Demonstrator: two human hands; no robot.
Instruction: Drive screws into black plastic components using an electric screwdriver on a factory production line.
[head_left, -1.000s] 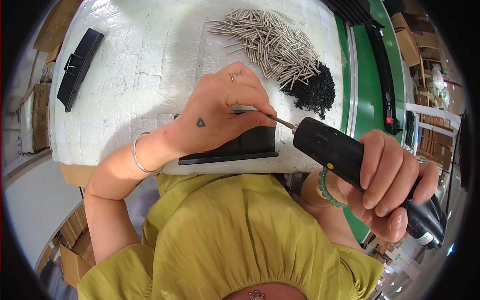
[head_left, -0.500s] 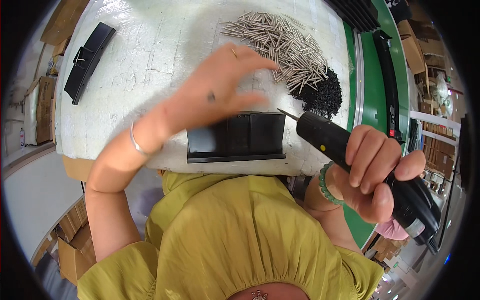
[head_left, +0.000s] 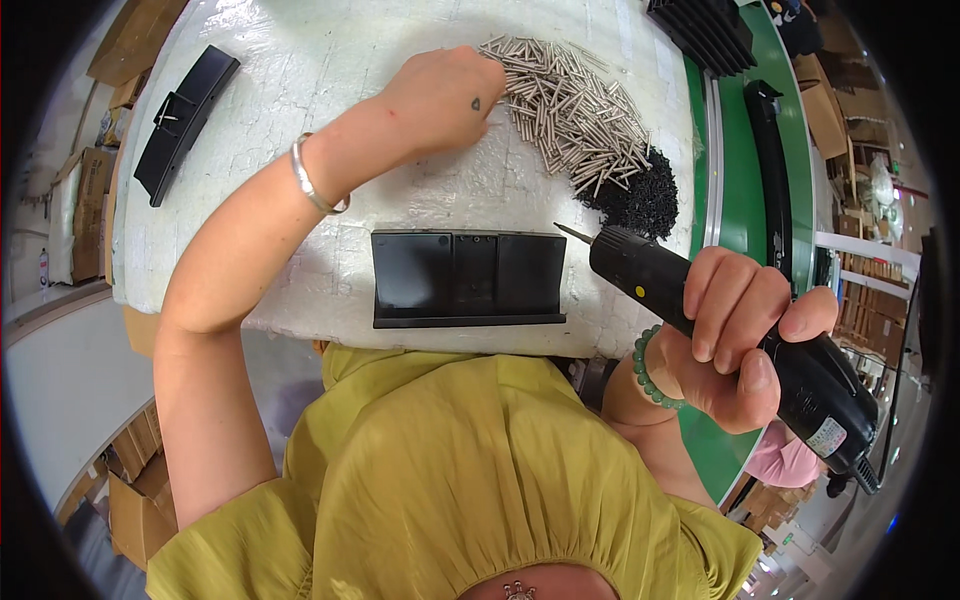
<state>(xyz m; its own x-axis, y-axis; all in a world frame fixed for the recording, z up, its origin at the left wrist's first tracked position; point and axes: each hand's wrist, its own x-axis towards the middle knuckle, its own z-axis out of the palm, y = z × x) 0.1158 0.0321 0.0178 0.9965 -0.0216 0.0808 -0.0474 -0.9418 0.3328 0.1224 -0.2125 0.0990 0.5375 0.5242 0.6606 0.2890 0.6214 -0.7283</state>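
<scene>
1. Two hands work: the left hand (head_left: 445, 95) reaches into the metal pin pile (head_left: 570, 105), fingers curled, grip hidden.
2. The right hand (head_left: 735, 340) clenches a black electric screwdriver (head_left: 720, 320).
3. The black plastic part (head_left: 467, 278) lies on the worktop (head_left: 330, 60) between them.

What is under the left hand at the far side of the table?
The left hand rests on the edge of a heap of silver metal pins. Its fingertips are hidden, so any pin pinched cannot be seen.
</scene>
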